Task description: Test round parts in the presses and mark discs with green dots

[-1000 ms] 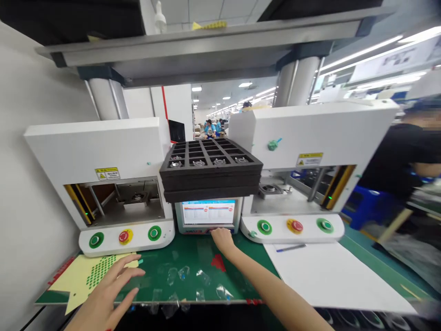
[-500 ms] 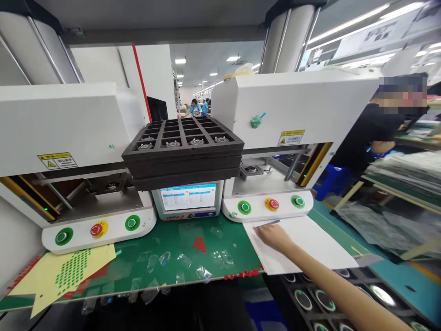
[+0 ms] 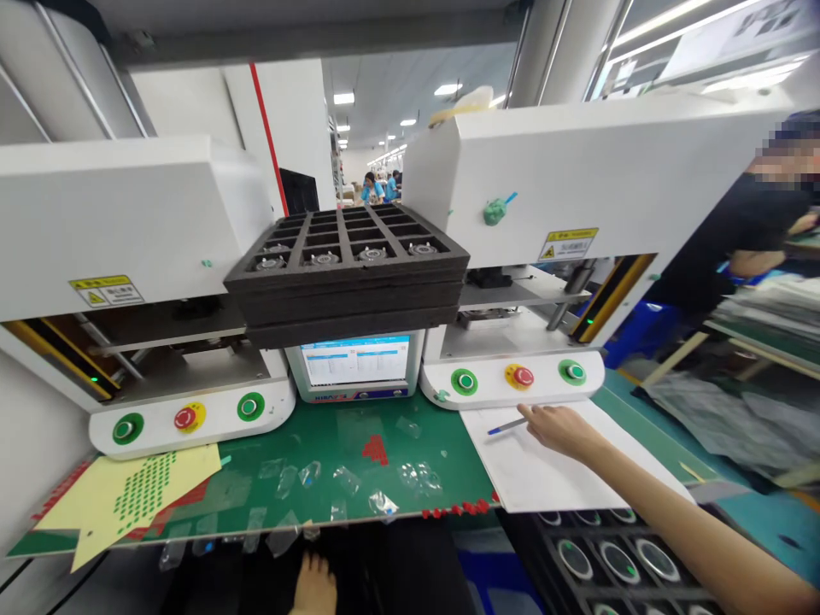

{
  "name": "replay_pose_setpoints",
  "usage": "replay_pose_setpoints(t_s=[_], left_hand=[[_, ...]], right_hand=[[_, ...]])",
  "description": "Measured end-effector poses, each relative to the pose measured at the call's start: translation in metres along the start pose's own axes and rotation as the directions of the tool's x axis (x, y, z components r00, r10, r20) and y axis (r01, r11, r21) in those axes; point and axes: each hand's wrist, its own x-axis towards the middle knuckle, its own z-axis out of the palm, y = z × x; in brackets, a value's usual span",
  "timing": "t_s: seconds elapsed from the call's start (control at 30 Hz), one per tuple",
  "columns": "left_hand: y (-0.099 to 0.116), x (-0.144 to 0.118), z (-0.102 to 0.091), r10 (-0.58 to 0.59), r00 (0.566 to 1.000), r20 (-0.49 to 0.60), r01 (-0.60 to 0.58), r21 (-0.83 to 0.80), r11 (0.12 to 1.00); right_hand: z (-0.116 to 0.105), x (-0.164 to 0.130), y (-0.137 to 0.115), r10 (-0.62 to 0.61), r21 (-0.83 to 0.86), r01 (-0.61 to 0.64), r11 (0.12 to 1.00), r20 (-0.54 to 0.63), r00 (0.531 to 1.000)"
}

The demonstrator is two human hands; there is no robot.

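My right hand (image 3: 559,427) reaches over a white paper sheet (image 3: 544,478) on the green mat, its index fingertip at the end of a blue pen (image 3: 506,424); it grips nothing. Just beyond it are the right machine's green and red buttons (image 3: 520,377). Only part of my left hand (image 3: 313,586) shows at the bottom edge, below the bench front against something dark; nothing visible is in it. A stack of black foam trays (image 3: 346,286) with round metal parts in the front row sits above a small screen (image 3: 355,362).
Two white press machines (image 3: 128,231) (image 3: 595,171) flank the screen. A yellow sheet with green dots (image 3: 128,495) and clear film scraps (image 3: 349,483) lie on the mat. A black tray of round parts (image 3: 602,559) sits low right. A person in black works at far right (image 3: 736,248).
My right hand went from the screen's base rightwards onto the white paper by the pen. My left hand left the yellow sheet and dropped below the bench edge. The view swung right.
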Motion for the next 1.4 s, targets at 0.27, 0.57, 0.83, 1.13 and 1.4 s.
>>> replay_pose_setpoints(t_s=[0.27,0.57,0.83,1.13,1.4], left_hand=[[-0.038,0.008,0.031,-0.308,0.951,-0.012,0.308,-0.001,0.952],[-0.044,0.034,0.052,-0.669,0.742,-0.047,0.66,-0.126,0.741],[-0.049,0.052,0.065,-0.657,0.749,-0.084,0.645,-0.133,0.752],[-0.051,0.058,0.076,-0.69,0.721,-0.067,0.682,-0.105,0.723],[-0.054,0.061,0.082,-0.703,0.705,-0.09,0.695,-0.106,0.711]], right_hand=[[0.024,-0.017,-0.008,0.184,0.472,-0.093,0.876,-0.149,0.971],[0.064,0.015,-0.04,0.425,0.853,-0.194,0.484,-0.035,0.905],[0.068,0.023,-0.05,0.593,0.925,-0.286,0.249,0.087,0.8],[0.061,0.021,-0.055,0.607,0.947,-0.246,0.208,0.072,0.792],[0.06,0.02,-0.055,0.602,0.95,-0.213,0.227,0.035,0.798]])
